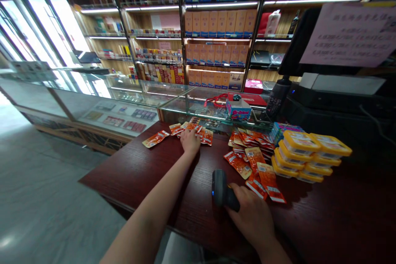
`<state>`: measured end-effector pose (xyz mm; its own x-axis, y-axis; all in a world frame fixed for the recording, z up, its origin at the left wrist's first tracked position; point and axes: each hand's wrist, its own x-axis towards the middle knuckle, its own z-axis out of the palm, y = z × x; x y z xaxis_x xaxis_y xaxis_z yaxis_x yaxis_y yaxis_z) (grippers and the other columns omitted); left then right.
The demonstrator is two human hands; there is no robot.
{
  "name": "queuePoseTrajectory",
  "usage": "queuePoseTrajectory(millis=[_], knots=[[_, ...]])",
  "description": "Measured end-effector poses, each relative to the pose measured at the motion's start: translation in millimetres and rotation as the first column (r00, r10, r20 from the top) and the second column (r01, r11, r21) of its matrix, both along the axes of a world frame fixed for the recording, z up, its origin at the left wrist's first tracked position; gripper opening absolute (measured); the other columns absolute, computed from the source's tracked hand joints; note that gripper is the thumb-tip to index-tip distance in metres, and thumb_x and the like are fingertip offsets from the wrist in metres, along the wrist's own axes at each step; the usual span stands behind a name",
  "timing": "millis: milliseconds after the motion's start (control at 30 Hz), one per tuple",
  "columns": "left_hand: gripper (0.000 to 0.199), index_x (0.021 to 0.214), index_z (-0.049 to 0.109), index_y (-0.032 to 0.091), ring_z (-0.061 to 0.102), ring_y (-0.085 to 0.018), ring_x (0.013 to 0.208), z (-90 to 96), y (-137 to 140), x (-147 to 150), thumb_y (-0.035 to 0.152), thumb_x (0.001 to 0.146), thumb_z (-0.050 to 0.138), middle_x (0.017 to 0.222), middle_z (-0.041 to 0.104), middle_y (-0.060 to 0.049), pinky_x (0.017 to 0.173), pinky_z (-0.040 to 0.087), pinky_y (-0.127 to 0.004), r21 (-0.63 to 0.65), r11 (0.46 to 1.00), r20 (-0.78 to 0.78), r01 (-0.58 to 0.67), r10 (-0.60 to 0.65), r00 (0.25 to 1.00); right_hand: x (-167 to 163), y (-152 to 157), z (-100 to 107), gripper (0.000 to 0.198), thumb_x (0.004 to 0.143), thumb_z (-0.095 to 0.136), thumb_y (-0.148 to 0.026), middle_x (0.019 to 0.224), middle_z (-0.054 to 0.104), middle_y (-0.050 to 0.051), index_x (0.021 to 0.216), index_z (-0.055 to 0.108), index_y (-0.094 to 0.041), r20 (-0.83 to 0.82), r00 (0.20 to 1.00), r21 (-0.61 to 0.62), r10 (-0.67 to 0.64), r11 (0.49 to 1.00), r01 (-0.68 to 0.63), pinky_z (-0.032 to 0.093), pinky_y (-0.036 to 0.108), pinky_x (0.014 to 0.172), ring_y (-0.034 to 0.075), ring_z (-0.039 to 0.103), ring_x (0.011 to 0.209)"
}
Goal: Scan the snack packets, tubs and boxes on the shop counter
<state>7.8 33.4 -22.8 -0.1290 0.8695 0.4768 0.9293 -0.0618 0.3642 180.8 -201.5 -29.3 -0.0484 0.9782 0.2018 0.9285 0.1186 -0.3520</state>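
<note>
My left hand (190,141) reaches forward over a small group of orange snack packets (206,136) at the far side of the dark wooden counter (148,177). Its fingers are bent down and closed on a packet there, partly hiding it. One more orange packet (156,139) lies apart on the left. In my right hand (252,213) is a black barcode scanner (220,189), gripped by its handle, its head pointing forward and a blue light showing on its side. Just beyond that hand lies a loose heap of orange packets (252,142), some overlapping.
Yellow-lidded plastic boxes (301,142) stand stacked on the right, below a monitor (300,41) with a pink paper sheet (349,35). A small colourful box (239,109) sits on the glass display case (173,103) behind the counter. Shelves of boxed goods (216,53) line the wall.
</note>
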Motion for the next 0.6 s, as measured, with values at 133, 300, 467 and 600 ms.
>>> queuePoseTrajectory(millis=[133,300,467,600], knots=[[0.028,0.105,0.063,0.018,0.048,-0.033,0.111,10.9,29,-13,0.030,0.083,0.051,0.109,0.057,-0.016,0.091,0.038,-0.043,-0.056,0.987,-0.036,-0.151,0.149,0.988,1,-1,-5,0.036,0.081,0.061,-0.024,0.095,0.068,0.006,0.117,0.058,-0.022,0.012,1.000,0.024,-0.007,1.000,0.007,0.043,0.034,0.080,0.024,0.064,0.090],[0.044,0.103,0.060,0.017,0.045,-0.038,0.116,13.0,51,-21,0.051,0.077,0.057,0.115,0.056,-0.020,0.093,0.035,-0.048,-0.090,0.976,-0.035,-0.200,0.197,0.980,2,-1,-8,0.034,0.083,0.056,-0.024,0.097,0.069,0.006,0.117,0.058,-0.021,0.008,1.000,0.002,0.006,1.000,-0.006,0.044,0.034,0.079,0.024,0.064,0.091],[0.078,0.113,0.052,0.012,0.039,-0.043,0.122,9.2,61,-23,0.064,0.058,0.070,0.124,0.050,-0.025,0.101,0.023,-0.057,-0.183,0.963,0.051,-0.200,0.212,0.976,4,2,-11,0.040,0.080,0.057,-0.021,0.103,0.069,0.008,0.120,0.057,-0.020,0.010,1.000,-0.051,0.008,0.999,-0.007,0.044,0.035,0.082,0.025,0.064,0.095],[0.085,0.125,0.042,0.015,0.046,-0.037,0.117,9.2,63,-25,0.043,0.054,0.080,0.126,0.044,-0.021,0.098,0.034,-0.047,-0.089,0.984,0.179,-0.155,0.169,0.969,3,3,-9,0.039,0.079,0.057,-0.019,0.103,0.069,0.007,0.118,0.058,-0.021,0.008,1.000,-0.075,0.000,0.997,0.001,0.044,0.036,0.083,0.025,0.064,0.094]])
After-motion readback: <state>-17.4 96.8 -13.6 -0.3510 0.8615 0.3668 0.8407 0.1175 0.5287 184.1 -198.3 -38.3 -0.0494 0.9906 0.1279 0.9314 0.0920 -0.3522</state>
